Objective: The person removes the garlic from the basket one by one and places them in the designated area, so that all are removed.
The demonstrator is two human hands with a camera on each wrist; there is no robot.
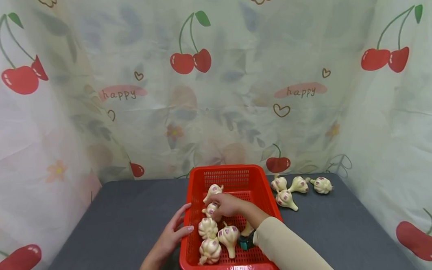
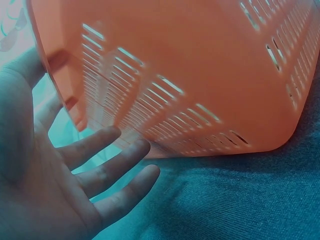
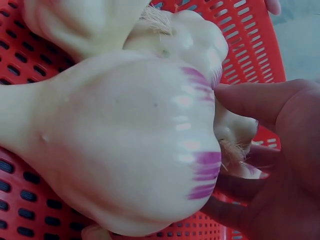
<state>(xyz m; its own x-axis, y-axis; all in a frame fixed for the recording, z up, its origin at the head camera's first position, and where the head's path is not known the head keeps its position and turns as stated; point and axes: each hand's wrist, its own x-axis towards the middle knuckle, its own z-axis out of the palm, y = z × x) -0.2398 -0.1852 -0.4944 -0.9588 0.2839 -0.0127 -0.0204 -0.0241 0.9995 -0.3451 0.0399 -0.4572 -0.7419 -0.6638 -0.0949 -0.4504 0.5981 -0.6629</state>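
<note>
A red plastic basket point(image 1: 185, 250) holds several garlic bulbs with purple marks. Inside it, my right hand point(image 1: 228, 205) grips a garlic bulb point(image 1: 209, 210) by the left wall, its fingers and thumb around the bulb. Another bulb point(image 1: 214, 190) lies just beyond that hand. In the right wrist view a large bulb point(image 3: 125, 135) fills the foreground and partly hides the fingers point(image 3: 235, 187). My left hand point(image 1: 170, 237) rests at the basket's left rim, two digits over the edge. In the left wrist view its other fingers point(image 2: 112, 175) extend loosely outside the slotted wall.
Several more garlic bulbs point(image 1: 286, 199) lie on the dark grey table point(image 1: 132, 221), right of the basket. A curtain point(image 1: 230, 122) printed with cherries encloses the back and sides. Near the basket's front lie more bulbs point(image 1: 210, 250), with a dark wrist device point(image 1: 245, 242) above one.
</note>
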